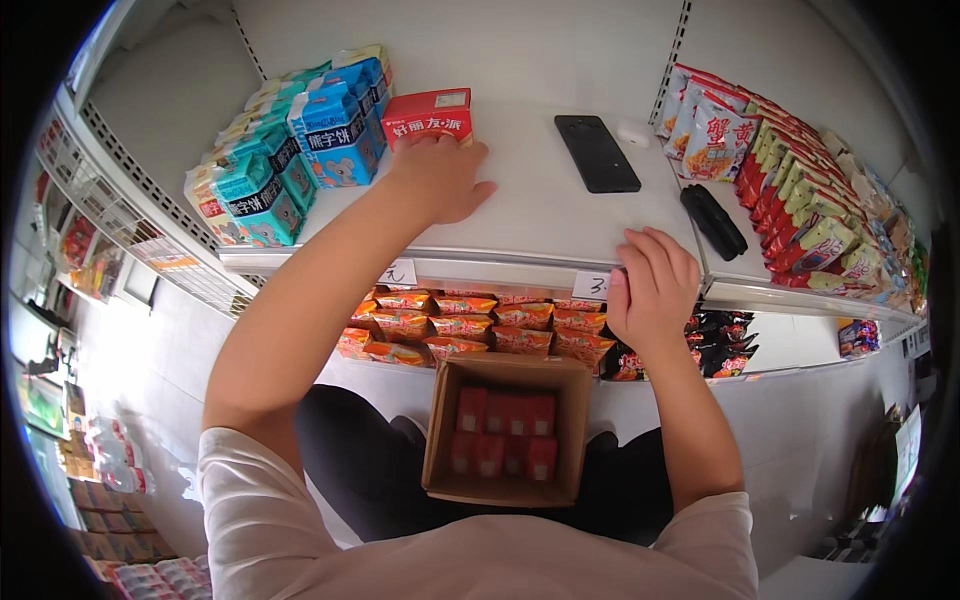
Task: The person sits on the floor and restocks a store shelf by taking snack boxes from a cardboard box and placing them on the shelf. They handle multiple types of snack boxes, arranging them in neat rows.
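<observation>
A red snack carton stands on the white shelf, beside the blue and teal biscuit bags. My left hand is at its lower front; the fingertips touch or nearly touch it, and their hold on it is hard to make out. At the shelf's front edge rests my right hand, fingers bent over the rim beside a handwritten price card, holding no product. An open cardboard box stands between my legs, with several red cartons in it.
On the shelf lie a black smartphone, a white earbud case and a black folded item. Rows of snack bags fill the right side. Orange snack packets and black packets sit on a lower shelf. Metal uprights flank the left.
</observation>
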Demonstrator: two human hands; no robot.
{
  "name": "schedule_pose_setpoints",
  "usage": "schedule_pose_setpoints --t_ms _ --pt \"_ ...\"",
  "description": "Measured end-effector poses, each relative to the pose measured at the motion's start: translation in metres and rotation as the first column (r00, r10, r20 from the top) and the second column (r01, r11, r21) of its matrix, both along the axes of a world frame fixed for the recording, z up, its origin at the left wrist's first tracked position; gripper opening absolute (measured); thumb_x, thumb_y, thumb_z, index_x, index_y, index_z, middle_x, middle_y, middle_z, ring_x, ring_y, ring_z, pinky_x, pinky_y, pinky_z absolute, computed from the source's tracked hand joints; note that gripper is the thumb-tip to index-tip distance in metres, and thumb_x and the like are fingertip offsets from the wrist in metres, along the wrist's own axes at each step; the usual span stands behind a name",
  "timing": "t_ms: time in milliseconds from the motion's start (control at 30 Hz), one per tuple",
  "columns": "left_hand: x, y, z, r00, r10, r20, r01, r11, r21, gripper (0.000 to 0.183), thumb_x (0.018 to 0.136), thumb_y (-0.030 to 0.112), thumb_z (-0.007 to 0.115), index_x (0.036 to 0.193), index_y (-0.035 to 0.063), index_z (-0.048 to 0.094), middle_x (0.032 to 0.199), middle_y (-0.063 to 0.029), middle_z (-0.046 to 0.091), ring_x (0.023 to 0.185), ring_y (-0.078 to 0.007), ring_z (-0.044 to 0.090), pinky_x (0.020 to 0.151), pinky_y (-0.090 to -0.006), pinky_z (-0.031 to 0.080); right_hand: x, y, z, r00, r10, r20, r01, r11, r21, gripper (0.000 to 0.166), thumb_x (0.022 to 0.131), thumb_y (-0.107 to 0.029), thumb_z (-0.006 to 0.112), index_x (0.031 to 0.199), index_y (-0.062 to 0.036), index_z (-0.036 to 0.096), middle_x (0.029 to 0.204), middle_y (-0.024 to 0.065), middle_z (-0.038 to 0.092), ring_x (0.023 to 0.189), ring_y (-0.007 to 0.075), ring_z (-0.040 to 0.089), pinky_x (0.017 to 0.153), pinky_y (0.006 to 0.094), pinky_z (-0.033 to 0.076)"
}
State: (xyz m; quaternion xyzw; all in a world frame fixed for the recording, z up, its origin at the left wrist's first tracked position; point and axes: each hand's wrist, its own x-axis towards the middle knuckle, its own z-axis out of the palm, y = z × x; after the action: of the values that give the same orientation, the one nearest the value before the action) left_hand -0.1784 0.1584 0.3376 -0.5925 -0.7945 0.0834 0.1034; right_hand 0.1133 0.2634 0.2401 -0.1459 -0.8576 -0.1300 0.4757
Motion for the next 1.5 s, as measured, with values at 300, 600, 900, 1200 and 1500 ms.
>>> schedule_pose_setpoints --t_ms 300,600,900,1200,1500 --pt "-0.045 0.053 0.002 0.977 0.215 0.020 -0.213 0.976 -0.052 0.058 0.107 0.049 0.050 0.155 0.0149 0.052 0.159 -0.0249 0.050 0.147 -0.0479 0.047 0.117 -0.0653 0.039 0.000 0.003 -0.002 1.000 0.005 -0.012 -0.005 1.000 0.025 0.025 0.087 -0.021 0.067 0.106 -0.0057 0.072 0.118 0.0089 0.072 0.111 0.0310 0.067 0.093 0.0463 0.047" --pt "-0.066 0.063 -0.009 0.944 0.269 0.191 -0.269 0.963 -0.028 0.057 0.109 0.047 0.042 0.160 0.0206 0.045 0.167 -0.0241 0.038 0.148 -0.0502 0.045 0.120 -0.0602 0.041 0.001 0.002 -0.001 0.999 0.028 -0.033 -0.028 0.999 0.026 0.024 0.087 -0.021 0.066 0.105 -0.0058 0.072 0.116 0.0086 0.073 0.108 0.0298 0.068 0.091 0.0450 0.047" --pt "-0.013 -0.017 -0.008 0.886 -0.377 0.269 0.207 0.841 0.499 0.040 0.096 0.022 0.068 0.131 0.0012 0.067 0.131 -0.0224 0.067 0.119 -0.0426 0.065 0.100 -0.0494 0.054 0.006 0.003 0.002 0.972 0.214 -0.099 -0.218 0.976 -0.027 0.033 0.083 -0.019 0.069 0.111 -0.0022 0.072 0.115 0.0114 0.074 0.107 0.0330 0.069 0.092 0.0456 0.049" --pt "0.087 -0.113 -0.095 0.396 -0.779 0.487 0.627 0.616 0.477 0.018 0.084 0.009 0.075 0.100 0.0038 0.071 0.095 -0.0151 0.069 0.089 -0.0356 0.070 0.080 -0.0452 0.056 0.007 0.004 -0.001 0.984 0.169 -0.060 -0.170 0.985 -0.014 0.035 0.080 -0.018 0.071 0.112 -0.0030 0.071 0.114 0.0116 0.075 0.108 0.0340 0.069 0.094 0.0459 0.049" --pt "0.063 -0.134 -0.210 0.497 -0.640 0.586 0.621 0.734 0.275 0.009 0.088 0.014 0.073 0.087 0.0054 0.069 0.084 -0.0130 0.067 0.084 -0.0353 0.069 0.074 -0.0470 0.056 -0.001 -0.069 -0.052 0.934 0.356 -0.029 -0.355 0.934 0.025 0.014 0.076 -0.010 0.069 0.090 -0.0089 0.072 0.118 0.0079 0.074 0.120 0.0316 0.066 0.111 0.0557 0.043"
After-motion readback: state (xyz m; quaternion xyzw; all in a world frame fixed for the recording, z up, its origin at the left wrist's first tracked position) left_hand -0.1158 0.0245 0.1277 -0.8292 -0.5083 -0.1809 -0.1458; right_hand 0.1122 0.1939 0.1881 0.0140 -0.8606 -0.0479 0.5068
